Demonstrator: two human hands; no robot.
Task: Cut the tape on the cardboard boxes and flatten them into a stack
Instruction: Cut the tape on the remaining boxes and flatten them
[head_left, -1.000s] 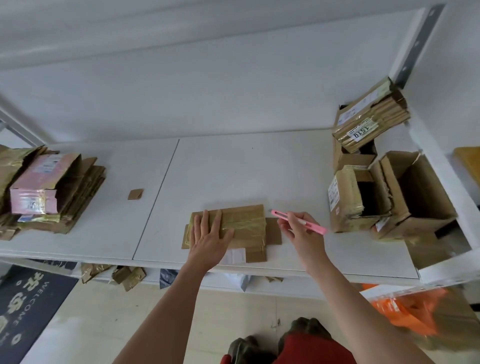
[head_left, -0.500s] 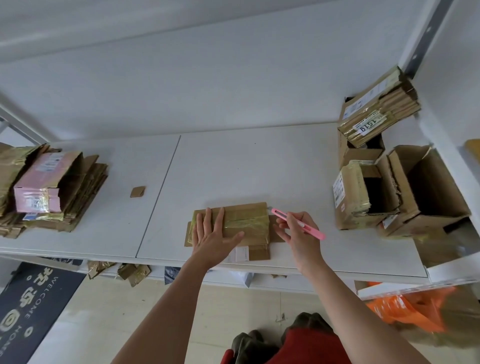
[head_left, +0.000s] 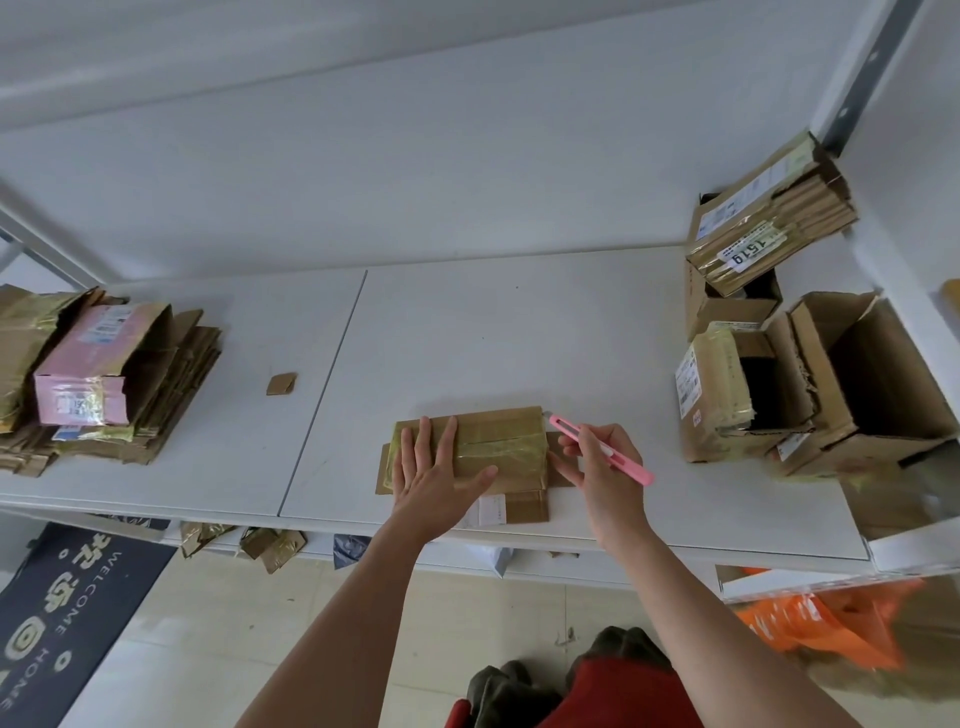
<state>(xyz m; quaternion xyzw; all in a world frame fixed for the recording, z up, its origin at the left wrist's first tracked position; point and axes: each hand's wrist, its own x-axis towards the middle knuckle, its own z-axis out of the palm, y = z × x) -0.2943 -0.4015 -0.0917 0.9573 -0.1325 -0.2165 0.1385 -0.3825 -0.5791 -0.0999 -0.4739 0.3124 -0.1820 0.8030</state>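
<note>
A flat taped box (head_left: 488, 447) lies near the front edge of the white table (head_left: 493, 332), right of the table's seam. The left hand (head_left: 434, 475) rests on the box's left half with its fingers straight and spread, thumb reaching right along the yellowish tape, much as it did a second ago. The right hand (head_left: 602, 462) pinches a pink cutter (head_left: 597, 448) between thumb and fingers. A second ago this hand was a little right of the box with the cutter tip clear of it; now it has come closer, and the tip sits just at the box's far right corner. Whether the blade touches the cardboard cannot be told.

At the left end of the table lies a stack of flattened boxes (head_left: 171, 379) with a pink box (head_left: 98, 369) on top, unchanged. A small cardboard scrap (head_left: 281, 383) lies between the stack and the seam, in the same spot as before. At the right end stand several open boxes (head_left: 852, 384), one holding a bundle of flattened cardboard (head_left: 769, 218) with a label reading 1519. Below the table a dark doormat (head_left: 67, 613) lies on the floor at left, and something orange (head_left: 821, 623) shows at right.
</note>
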